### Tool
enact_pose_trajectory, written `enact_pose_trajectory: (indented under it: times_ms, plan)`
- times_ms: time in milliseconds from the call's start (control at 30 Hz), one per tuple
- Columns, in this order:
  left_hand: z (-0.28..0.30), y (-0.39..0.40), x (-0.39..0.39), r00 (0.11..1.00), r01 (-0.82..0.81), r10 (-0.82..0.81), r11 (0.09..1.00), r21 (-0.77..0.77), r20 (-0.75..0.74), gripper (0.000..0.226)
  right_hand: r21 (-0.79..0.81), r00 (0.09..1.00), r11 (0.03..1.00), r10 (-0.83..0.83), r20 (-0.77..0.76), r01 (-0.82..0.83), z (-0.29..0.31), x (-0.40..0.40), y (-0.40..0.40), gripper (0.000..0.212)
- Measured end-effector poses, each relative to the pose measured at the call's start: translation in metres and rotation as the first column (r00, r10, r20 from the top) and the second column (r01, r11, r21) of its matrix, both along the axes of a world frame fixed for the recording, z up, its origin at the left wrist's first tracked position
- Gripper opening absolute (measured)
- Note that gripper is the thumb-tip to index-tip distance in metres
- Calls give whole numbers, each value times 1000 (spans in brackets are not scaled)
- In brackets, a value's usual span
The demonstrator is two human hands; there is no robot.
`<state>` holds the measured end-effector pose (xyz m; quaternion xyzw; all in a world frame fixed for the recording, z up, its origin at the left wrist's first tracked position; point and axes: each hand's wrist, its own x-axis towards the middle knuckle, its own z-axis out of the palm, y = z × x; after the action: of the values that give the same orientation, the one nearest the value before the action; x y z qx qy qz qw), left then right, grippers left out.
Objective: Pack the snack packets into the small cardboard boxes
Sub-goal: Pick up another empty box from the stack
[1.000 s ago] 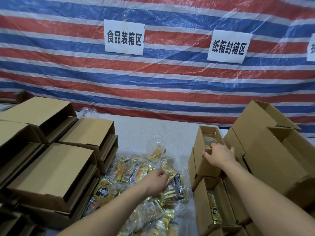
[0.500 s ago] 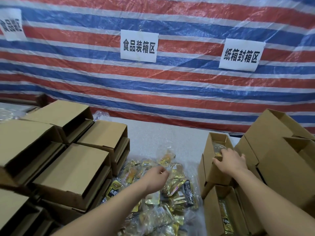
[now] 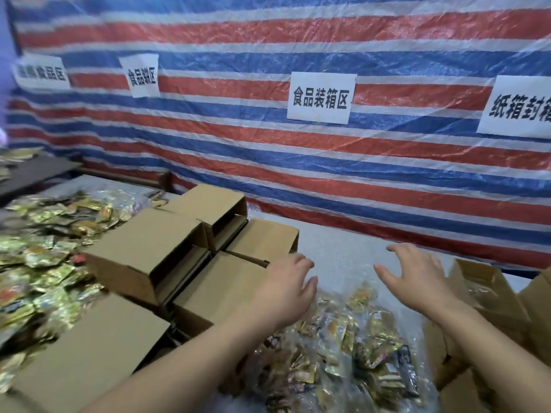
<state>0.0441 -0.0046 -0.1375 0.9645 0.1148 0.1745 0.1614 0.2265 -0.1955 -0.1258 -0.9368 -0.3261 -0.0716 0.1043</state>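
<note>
Pile of shiny gold and dark foil snack packets [image 3: 343, 350] is lying on the pale grey table [image 3: 343, 248] at bottom centre, partly under clear plastic wrap. Both hands are hovering over it, palms down, holding nothing. Left hand [image 3: 286, 290] is sitting above the pile's left edge, fingers loosely extended toward the far side, just beside the nearest box. Right hand [image 3: 417, 275] is spreading its fingers wide above the pile's far right edge. Cannot tell if either hand is touching the packets.

Small open brown cardboard box [image 3: 489, 290] is standing just right of the right hand, top flaps up, something shiny showing inside; contents too blurred to identify. More brown cardboard is sitting at the right frame edge.

Stack of folded flat-topped brown cardboard boxes [image 3: 149, 251] is occupying the table left of the pile, several deep, open sides facing the camera.

Second, larger spread of gold foil packets [image 3: 38, 257] is covering the surface at far left, blurred.

Red, blue and white striped tarp [image 3: 298, 174] is hanging behind the table as a backdrop. White paper signs with black Chinese characters are pinned on it: one at centre [image 3: 322, 98], one cut off at right [image 3: 518, 110], two blurred at left.
</note>
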Motion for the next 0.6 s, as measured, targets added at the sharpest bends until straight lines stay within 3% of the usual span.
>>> enact_pose_trajectory:
  times_ms: [167, 300, 433, 600]
  plan:
    - [13, 76, -46, 957, -282, 258, 931, 233, 131, 41, 78, 976, 974, 216, -31, -213, 8, -43, 73, 57]
    - [4, 146, -80, 816, -519, 570, 796, 311, -96, 65, 93, 922, 923, 381, -74, -374, 8, -73, 127, 68]
    - [-15, 179, -102, 676, -566, 675, 733, 378, -297, 78, 39, 890, 897, 442, -109, -440, 3, -100, 169, 75]
    - [-14, 178, -109, 670, -542, 673, 732, 413, -313, 72, 16, 885, 898, 437, -160, -440, 1, -123, 194, 75]
